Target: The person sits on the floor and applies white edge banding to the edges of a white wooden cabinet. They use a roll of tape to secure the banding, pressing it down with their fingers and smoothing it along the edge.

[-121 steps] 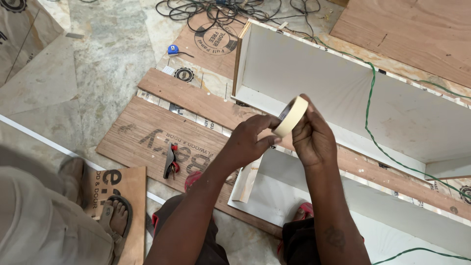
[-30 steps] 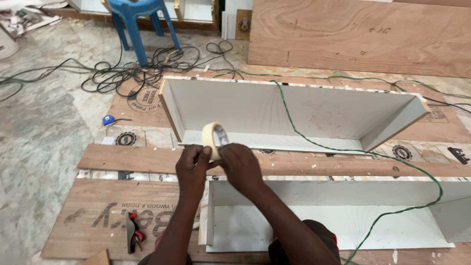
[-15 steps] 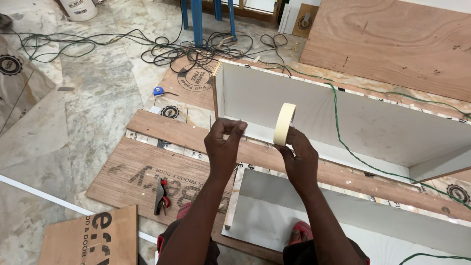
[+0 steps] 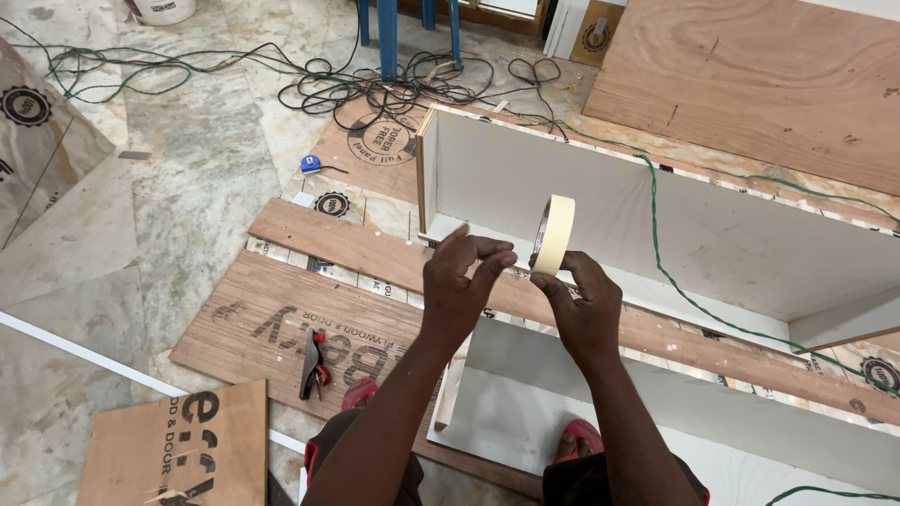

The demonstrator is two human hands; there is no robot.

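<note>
Quick update: vs half a sec ago the hands are closer together again. Right hand (image 4: 583, 309) holds the roll of masking tape (image 4: 553, 235) upright at its lower edge, up in the air over the white cabinet box (image 4: 750, 244). Left hand (image 4: 461, 286) is now pinched narrow, thumb + fingers closed right beside the roll, prob on the tape end, tho I can't see the strip itself. So looks like pulling tape off, imo. Pliers (image 4: 311, 364) sit untouched on the plywood sheet (image 4: 272, 323), floor level.
</note>
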